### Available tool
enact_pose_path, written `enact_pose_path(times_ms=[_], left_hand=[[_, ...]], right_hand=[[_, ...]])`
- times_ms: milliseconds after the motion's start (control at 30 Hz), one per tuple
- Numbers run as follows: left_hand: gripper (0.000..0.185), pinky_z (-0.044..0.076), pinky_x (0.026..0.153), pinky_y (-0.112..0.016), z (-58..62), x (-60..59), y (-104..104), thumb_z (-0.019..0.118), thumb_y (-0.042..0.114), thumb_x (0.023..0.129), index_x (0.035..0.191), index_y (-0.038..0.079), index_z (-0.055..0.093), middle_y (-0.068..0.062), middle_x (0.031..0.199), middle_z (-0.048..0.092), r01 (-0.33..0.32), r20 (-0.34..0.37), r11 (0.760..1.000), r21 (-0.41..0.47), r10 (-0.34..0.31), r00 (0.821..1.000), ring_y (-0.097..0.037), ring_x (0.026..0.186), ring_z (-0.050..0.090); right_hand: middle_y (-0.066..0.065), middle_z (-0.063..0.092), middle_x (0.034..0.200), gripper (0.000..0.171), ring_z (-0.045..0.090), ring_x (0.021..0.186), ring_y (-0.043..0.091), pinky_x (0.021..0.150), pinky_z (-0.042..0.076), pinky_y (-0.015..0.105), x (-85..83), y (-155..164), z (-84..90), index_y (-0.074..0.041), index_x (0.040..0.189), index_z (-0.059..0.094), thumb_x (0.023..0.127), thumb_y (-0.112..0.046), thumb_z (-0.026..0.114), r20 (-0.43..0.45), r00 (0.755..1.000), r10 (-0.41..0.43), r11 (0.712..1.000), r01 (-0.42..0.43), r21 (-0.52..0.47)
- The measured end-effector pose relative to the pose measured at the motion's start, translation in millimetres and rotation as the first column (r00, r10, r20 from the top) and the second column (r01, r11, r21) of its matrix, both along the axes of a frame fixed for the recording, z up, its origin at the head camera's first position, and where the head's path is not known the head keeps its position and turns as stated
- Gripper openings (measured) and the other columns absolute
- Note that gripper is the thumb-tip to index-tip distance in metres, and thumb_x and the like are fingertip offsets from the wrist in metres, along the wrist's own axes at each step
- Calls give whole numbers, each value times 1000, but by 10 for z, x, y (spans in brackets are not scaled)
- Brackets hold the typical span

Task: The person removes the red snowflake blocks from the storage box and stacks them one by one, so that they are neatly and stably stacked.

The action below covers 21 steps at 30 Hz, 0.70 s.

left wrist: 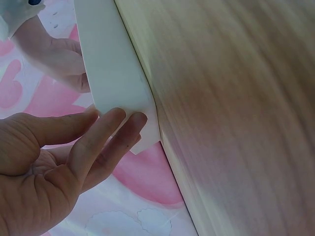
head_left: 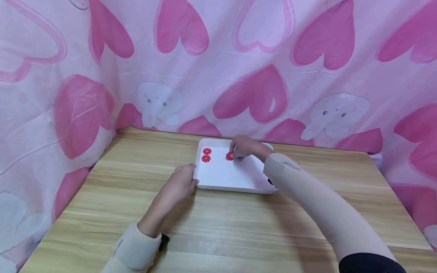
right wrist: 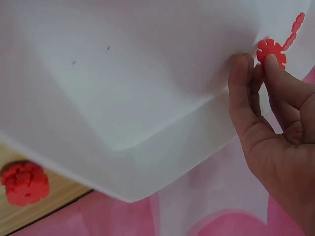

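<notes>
A white tray [head_left: 225,178] lies on the wooden table. My left hand [head_left: 179,182] grips its near left corner; in the left wrist view the fingertips [left wrist: 135,120] press on the outer wall and the thumb is at the rim. Over the tray's far middle, my right hand [head_left: 244,146] pinches a red notched snowflake disc [right wrist: 269,51] between thumb and fingers. Two more red snowflake discs [head_left: 206,154] lie close together inside, near the tray's left wall.
In the right wrist view, a pile of red notched discs [right wrist: 25,183] sits on the table outside the tray, hidden in the head view. A pink cloth [head_left: 198,87] with hearts hangs behind and at both sides of the table [head_left: 205,235].
</notes>
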<state>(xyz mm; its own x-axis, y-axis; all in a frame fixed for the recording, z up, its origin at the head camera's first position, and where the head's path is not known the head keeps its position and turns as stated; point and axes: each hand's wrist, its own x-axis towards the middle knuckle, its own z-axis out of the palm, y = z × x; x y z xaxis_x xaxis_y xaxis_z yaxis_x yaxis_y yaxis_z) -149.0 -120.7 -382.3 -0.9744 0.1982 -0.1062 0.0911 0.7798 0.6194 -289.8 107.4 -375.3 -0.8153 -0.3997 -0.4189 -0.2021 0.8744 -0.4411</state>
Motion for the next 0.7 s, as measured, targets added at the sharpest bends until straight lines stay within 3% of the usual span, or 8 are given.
enact_pose_path(times_ms=[233,433,700], left_hand=[[26,49,60,-28,-5,-6,-2,69,-5,89,114,-10,63,-17,98,67,4,-8,1000,0,-4,1000,-24,79,58],[27,51,63,-29,-4,2,-4,69,-4,90,115,-10,63,-18,101,68,11,-11,1000,2,-11,1000,-24,80,58],[28,50,62,-28,-2,-5,-2,68,-4,90,117,-10,63,-19,104,69,4,-8,1000,4,-4,1000,-24,81,58]], right_hand=[[14,69,99,17,72,80,24,75,61,35,-36,212,112,0,109,71,93,-5,67,31,994,-106,988,109,-113],[20,71,96,14,74,77,26,75,61,40,-35,441,194,6,103,67,90,1,67,36,985,-171,964,175,-202],[20,69,99,14,71,84,29,81,60,41,-39,798,336,4,106,65,94,-4,66,67,978,-199,954,209,-215]])
